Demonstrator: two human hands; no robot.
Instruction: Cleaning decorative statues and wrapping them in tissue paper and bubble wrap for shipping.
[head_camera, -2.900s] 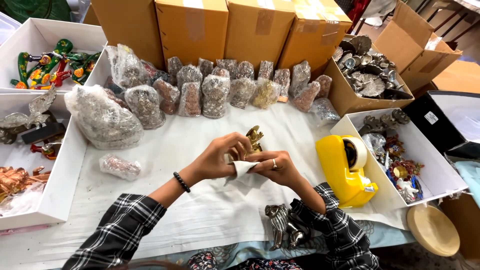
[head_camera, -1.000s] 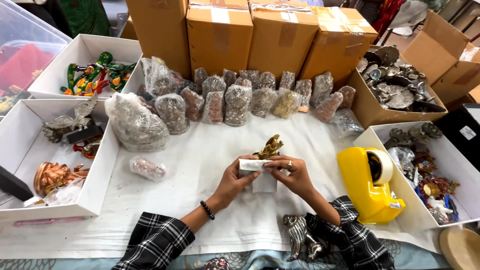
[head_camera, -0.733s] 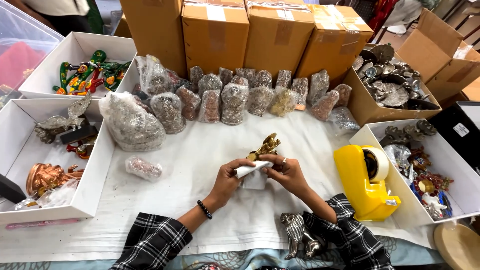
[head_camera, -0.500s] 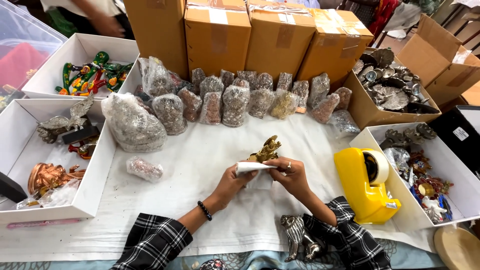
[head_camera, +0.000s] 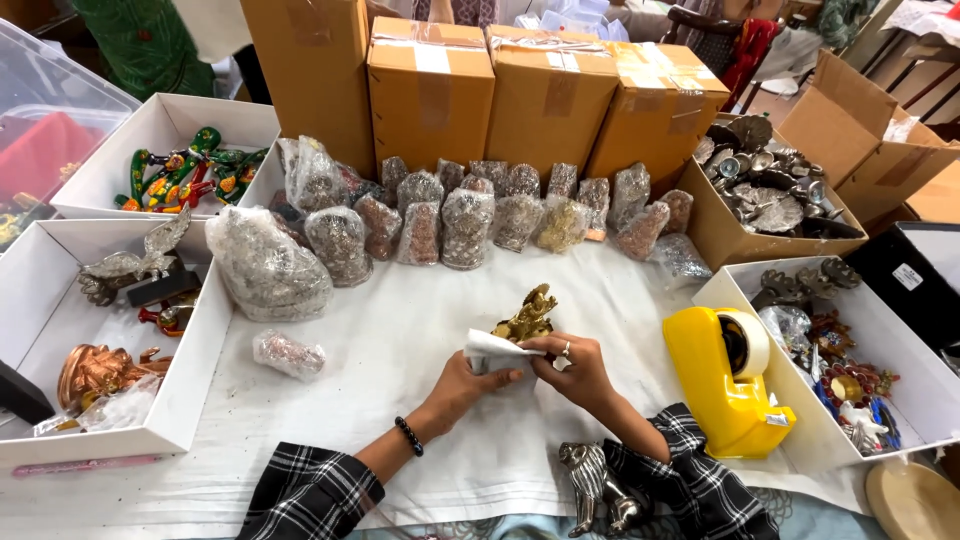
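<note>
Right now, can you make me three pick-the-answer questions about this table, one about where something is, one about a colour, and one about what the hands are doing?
1. Where is the tape dispenser?
A. To the right of the hands
B. In the far left box
C. On top of the cardboard boxes

2. What colour is it?
A. Green
B. Yellow
C. Red

3. What are both hands doing?
A. Resting flat on the table
B. Holding a golden figurine partly wrapped in white paper
C. Pulling tape

Answers:
1 A: it stands on the white table cover beside the right hand.
2 B: its body is bright yellow.
3 B: the left hand and the right hand grip the paper round the figurine's base.
</note>
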